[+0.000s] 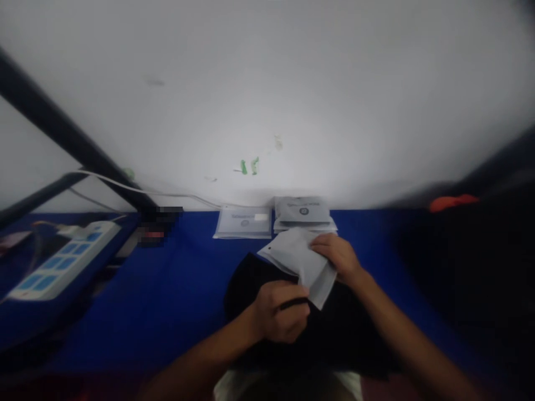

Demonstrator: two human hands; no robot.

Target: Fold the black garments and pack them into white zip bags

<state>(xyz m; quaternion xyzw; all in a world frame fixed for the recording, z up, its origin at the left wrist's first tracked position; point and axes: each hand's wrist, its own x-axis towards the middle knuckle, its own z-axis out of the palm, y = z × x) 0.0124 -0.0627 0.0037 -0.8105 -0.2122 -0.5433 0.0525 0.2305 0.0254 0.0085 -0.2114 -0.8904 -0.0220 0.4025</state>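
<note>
Between my two hands is a pale grey plastic pouch (298,250), tilted above a piece of black cloth (244,284). My left hand (282,312) is closed, pinching the pouch's near edge between thumb and forefinger. On the pouch's right side my right hand (338,256) grips it, fingers on top and the thumb hidden underneath. Whether anything is inside the pouch I cannot tell. Just behind it lie similar printed pouches (303,210) in a small stack. Another flat printed pouch (244,223) rests to the left of that stack, against the wall.
A white power strip (67,262) with blue sockets lies at the left, with a plug in it. A pale cable (167,194) runs along the white wall (267,100). Dark bars (62,117) slope across the left. An orange object (453,202) sits at the right on something dark.
</note>
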